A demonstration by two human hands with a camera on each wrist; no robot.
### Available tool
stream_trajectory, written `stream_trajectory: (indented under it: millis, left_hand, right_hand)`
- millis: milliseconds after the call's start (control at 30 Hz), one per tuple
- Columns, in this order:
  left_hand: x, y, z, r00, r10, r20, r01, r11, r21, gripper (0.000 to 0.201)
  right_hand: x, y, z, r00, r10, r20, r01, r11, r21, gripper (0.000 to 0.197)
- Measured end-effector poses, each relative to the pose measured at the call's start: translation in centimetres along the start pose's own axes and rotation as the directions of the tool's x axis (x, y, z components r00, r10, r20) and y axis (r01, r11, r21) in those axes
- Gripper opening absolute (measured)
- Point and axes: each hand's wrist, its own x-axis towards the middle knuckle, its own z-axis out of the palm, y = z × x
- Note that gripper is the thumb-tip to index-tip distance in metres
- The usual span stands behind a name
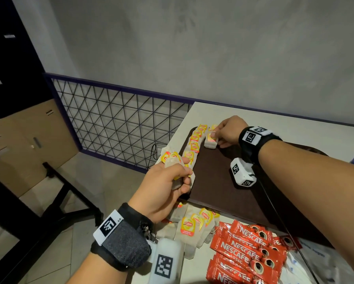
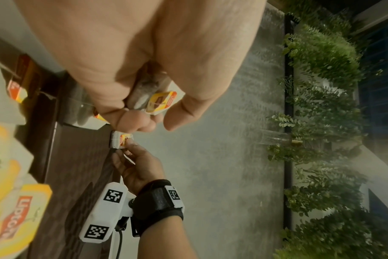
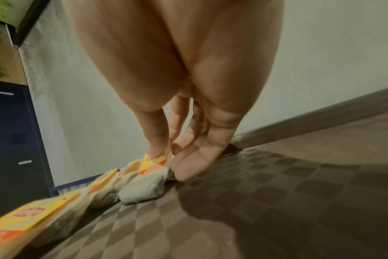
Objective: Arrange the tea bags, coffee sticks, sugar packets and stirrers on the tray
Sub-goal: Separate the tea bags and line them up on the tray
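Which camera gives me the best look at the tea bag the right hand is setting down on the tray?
The right wrist view: the tea bag fills the near field, its tag pinched by the right hand, lying on the tray. The head view shows it small and partly covered by fingers; the left wrist view shows it tiny and distant.

Left hand (image 2: 144,61), upper centre of frame: fingers curled round a clutch of pale paper tea bags with yellow tags (image 2: 161,101). Right hand (image 2: 139,168), centre: pinches one yellow-tagged tea bag (image 2: 121,141) over the dark brown checkered tray (image 2: 78,166). Blurred yellow-tagged tea bags in the foreground (image 2: 13,219), lower left.
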Motion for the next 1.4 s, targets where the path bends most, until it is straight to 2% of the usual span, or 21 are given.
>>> stream_trajectory:
  millis: [133, 233, 400, 600, 700, 867, 1067, 1267, 1367, 1400]
  left_hand:
    - [0.1, 0.0, -0.1, 1.000, 0.000, -0.003, 0.000, 1.000, -0.005, 0.031]
    - [0.0, 0.1, 0.0, 1.000, 0.000, 0.001, 0.000, 1.000, -0.003, 0.028]
    - [0.0, 0.0, 0.0, 1.000, 0.000, -0.005, 0.000, 1.000, -0.002, 0.028]
    - [0.0, 0.1, -0.1, 1.000, 0.000, -0.013, 0.000, 1.000, -0.004, 0.029]
    - [0.0, 0.0, -0.1, 1.000, -0.003, -0.006, 0.003, 1.000, -0.010, 0.029]
    - [0.0, -0.1, 0.0, 1.000, -0.008, -0.016, 0.008, 1.000, -0.008, 0.028]
    - [0.1, -0.1, -0.1, 1.000, -0.016, -0.027, 0.016, 1.000, -0.014, 0.032]
    - [0.0, 0.1, 0.0, 0.999, -0.041, -0.031, 0.040, 0.998, -0.043, 0.037]
    - [-0.1, 0.3, -0.1, 0.999, -0.052, -0.015, 0.050, 0.996, -0.075, 0.052]
    - [-0.1, 0.3, -0.2, 0.999, -0.051, -0.003, 0.051, 0.996, -0.072, 0.055]
  right_hand:
    - [0.6, 0.1, 0.2, 1.000, -0.003, -0.010, 0.004, 0.998, 0.063, 0.022]
    - [1.0, 0.1, -0.2, 0.997, 0.083, -0.004, -0.081, 0.984, 0.158, 0.019]
    - [1.3, 0.2, -0.2, 0.996, 0.090, 0.024, -0.092, 0.990, 0.105, 0.005]
    - [1.5, 0.1, -0.4, 0.995, 0.099, -0.029, -0.096, 0.992, 0.079, 0.004]
    - [2.2, 0.6, -0.9, 0.993, 0.111, -0.038, -0.108, 0.991, 0.085, 0.011]
    - [3.2, 0.8, -0.7, 0.994, 0.088, -0.061, -0.081, 0.991, 0.104, 0.034]
    - [3.1, 0.7, -0.3, 0.994, 0.091, -0.057, -0.082, 0.985, 0.150, 0.037]
    - [1.3, 0.1, -1.7, 0.993, 0.087, -0.078, -0.078, 0.991, 0.109, 0.037]
    - [-1.9, -1.7, -2.7, 0.998, -0.001, -0.061, 0.009, 0.993, 0.119, 0.035]
    - [-3.6, -2.5, -2.8, 0.999, -0.042, -0.035, 0.046, 0.988, 0.146, 0.028]
